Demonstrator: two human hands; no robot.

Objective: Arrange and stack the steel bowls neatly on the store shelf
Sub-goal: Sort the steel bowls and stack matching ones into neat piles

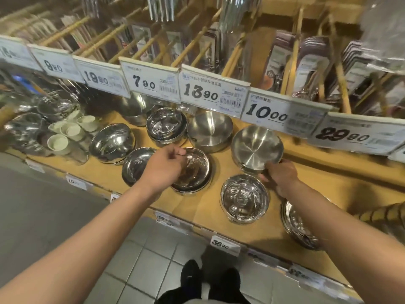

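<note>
Your right hand grips the near rim of the tilted brushed bowl, which sits on others like it toward the back right of the shelf. Your left hand hovers with fingers curled over the dark shiny bowl at the middle; whether it actually pinches the rim I cannot tell.

The tilted bowl is the risk. Held by one edge only, it could slip and clatter onto the shiny bowl just in front of it, or knock the stack beneath askew. Seat it level before you let go.

Polished steel looks slick, so a thumb-and-finger hold may slide if you lift quickly. The low price tags hang close above the back row; raise a bowl too high there and you may catch them.
</note>
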